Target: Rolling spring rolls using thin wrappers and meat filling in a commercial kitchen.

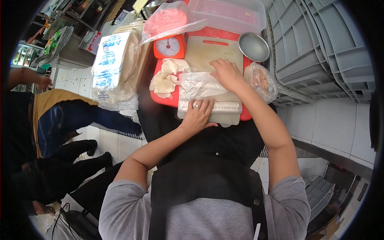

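Seated with the surface (170,101) close at the knees, the person in the black apron (192,180) has both hands down at the board (200,56). The left hand (197,116) lies across a pale roll (228,107) near the board's lower end, its fingers stretched out over the top and the thumb spread along the near side, open rather than clenched. The right hand (228,74) is farther up, fingers bent over the upper right edge of the clear plastic (200,86); from here I can't tell whether they pinch it or just rest there. The plastic lies on the board, just beyond the roll.

To the left of the plastic sit some crumpled pale wrappers (170,76), and beyond them an orange scale (168,47) with a bag of something pink (167,22) above it. A metal bowl (254,47) stands by the board's far right corner, with a filled bag (261,82) nearer the right forearm. Off to the left, a co-worker (60,116) stands on the tiles.
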`<state>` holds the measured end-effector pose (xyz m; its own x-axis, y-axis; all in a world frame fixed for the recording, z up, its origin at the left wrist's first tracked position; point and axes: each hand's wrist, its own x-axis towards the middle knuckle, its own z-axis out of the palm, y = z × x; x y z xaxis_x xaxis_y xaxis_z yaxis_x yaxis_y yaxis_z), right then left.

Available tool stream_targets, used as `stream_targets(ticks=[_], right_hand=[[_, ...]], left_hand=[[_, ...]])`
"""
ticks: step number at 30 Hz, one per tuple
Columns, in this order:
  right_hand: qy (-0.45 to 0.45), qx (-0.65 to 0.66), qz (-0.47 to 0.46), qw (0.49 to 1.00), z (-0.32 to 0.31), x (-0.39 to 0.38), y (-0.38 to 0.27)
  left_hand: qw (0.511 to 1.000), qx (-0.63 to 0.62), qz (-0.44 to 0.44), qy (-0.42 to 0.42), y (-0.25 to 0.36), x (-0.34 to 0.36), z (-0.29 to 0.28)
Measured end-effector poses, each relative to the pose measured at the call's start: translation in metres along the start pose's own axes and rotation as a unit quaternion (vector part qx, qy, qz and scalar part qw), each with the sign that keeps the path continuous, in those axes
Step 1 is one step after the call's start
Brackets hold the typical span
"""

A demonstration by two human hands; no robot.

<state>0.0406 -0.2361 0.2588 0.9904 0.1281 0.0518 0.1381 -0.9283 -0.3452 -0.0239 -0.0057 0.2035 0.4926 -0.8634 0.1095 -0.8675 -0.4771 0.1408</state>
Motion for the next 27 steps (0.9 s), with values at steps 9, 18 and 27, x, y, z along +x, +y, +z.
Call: stream_targets(ticks=[9,18,27], right_hand=[[-0.154,0.017,0.029,0.988,0.005,0.011,-0.008],[-0.157,0.084,-0.026,0.984,0.056,0.005,0.005],[-0.089,0.362,-0.002,0.928,-0.055,0.033,0.011]], left_hand=[[0.983,-0.133,-0.070,0.105,-0.005,-0.009,-0.024],[0.989,-0.102,-0.010,0.105,0.002,0.005,-0.023],[0.986,-0.153,0.038,0.053,0.005,0.021,-0.021]])
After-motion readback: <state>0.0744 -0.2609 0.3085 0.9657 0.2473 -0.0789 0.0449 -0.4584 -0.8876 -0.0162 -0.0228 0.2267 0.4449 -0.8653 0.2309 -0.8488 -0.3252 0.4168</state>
